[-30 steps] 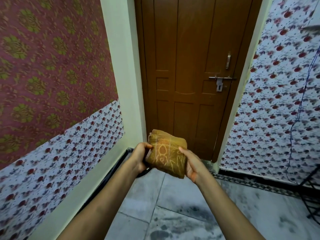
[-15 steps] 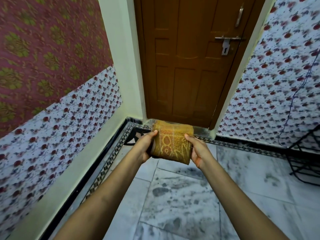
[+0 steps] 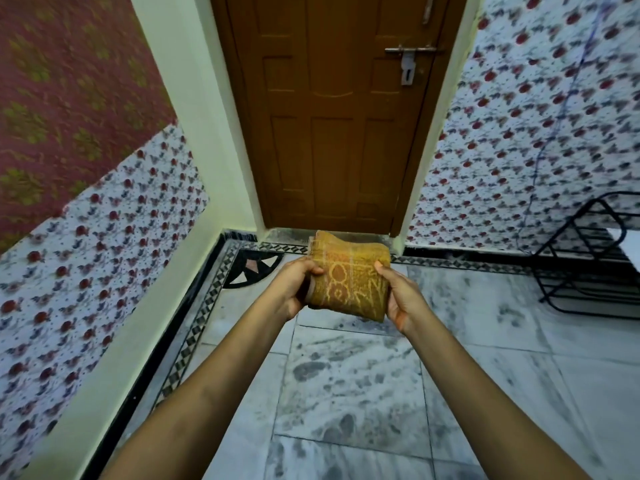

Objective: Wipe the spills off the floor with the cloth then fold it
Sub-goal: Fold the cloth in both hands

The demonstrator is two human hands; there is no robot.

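head view shows both hands clasped on a folded cloth (image 3: 348,278), held out in the air in front of the person, above the floor (image 3: 349,386). left hand (image 3: 294,289) grips the cloth's left edge, thumb on the upper face and fingers curled underneath, where they are mostly hidden. right hand (image 3: 398,299) grips the right edge the same way, thumb lying along the top face, the fingers out of sight behind the fabric. the cloth is mustard yellow with paler orange and cream patterning, folded into a thick, roughly square bundle; several layers show at its upper edge. it touches nothing but the two hands.

both forearms reach in from the bottom of the picture, bare. below them the floor is pale marble tile with dark grey smudges and streaks across several slabs. a black and white patterned border (image 3: 194,327) runs along the floor's edge, with a fan-shaped inlay (image 3: 251,268) in the corner just left of the left hand. past the cloth stands a brown wooden door (image 3: 332,116), closed, with a metal latch (image 3: 410,55) on its right side. floral wallpaper (image 3: 519,133) covers the walls on either side; the left wall has a maroon patterned section (image 3: 69,81) above. a black wire rack (image 3: 588,254) stands on the floor at the right, well apart from the hands.
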